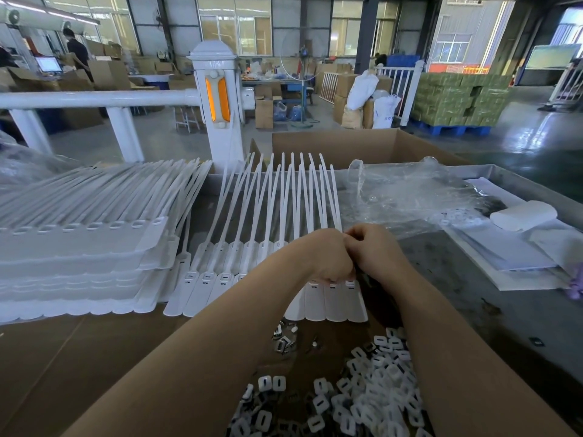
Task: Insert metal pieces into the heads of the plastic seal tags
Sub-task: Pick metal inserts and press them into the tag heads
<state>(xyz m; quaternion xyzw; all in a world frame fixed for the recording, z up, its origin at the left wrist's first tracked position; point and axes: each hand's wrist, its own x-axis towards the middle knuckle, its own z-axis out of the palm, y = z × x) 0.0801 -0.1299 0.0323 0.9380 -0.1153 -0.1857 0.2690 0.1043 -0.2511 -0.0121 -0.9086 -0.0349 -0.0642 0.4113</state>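
The fanned row of plastic seal tags (252,279) lies across the middle of the worktop, heads toward the person and tails running away toward twelve o'clock — laid so, it seems, that each slotted head comes to hand in turn. Both hands meet over the row's right end. The left hand (325,257) is curled with its knuckles down on the tags, apparently steadying a head; the right hand (375,250) is curled against it, fingertips together as if pinching a small piece. What sits between the fingers is hidden, so whether a metal piece is going in cannot be told.

At six o'clock from the hands, between the forearms and spreading toward five o'clock, lies a heap of small white slotted pieces (362,395), with a few metal pieces (282,342) just beyond it — stock kept within easy reach, by the look of it. At nine o'clock stands a tall stack of tag sheets (79,253), probably awaiting their turn.

The hands work over brown cardboard (94,357); to the right it gives way to a dark tray (457,279) holding crumpled clear plastic (410,187) and white paper sheets (504,247). Behind, at twelve o'clock, stand an open carton (347,146) and a white railing post (217,99) in a warehouse with stacked green boxes (457,99) at one o'clock.
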